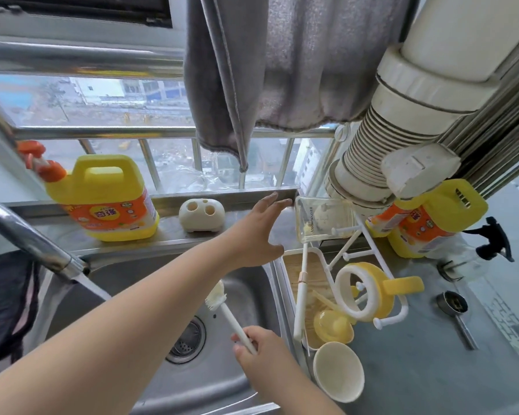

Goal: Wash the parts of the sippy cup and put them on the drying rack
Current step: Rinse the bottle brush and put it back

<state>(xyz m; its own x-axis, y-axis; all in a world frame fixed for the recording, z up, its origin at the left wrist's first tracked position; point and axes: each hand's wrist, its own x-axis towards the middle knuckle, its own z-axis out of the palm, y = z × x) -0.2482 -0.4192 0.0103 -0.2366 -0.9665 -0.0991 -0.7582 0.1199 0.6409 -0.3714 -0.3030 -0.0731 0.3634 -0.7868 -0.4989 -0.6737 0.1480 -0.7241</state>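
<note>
A: Room & surface, biggest first?
B: Steel sink (240, 283) under a window, tabletop (426, 339) at right, drying rack (372, 253) w/ clear cup body (324, 220) upended on it, yellow handled lid (369, 290) below.
A: Hands?
B: Left hand (261, 232) near the cup, fingers apart, holding nothing. Right hand (261, 348) fingers clamped on brush (228, 313) over the sink.
A: Handling?
B: Prob light, stiff, slippery when wet; take lid by its handles
</note>
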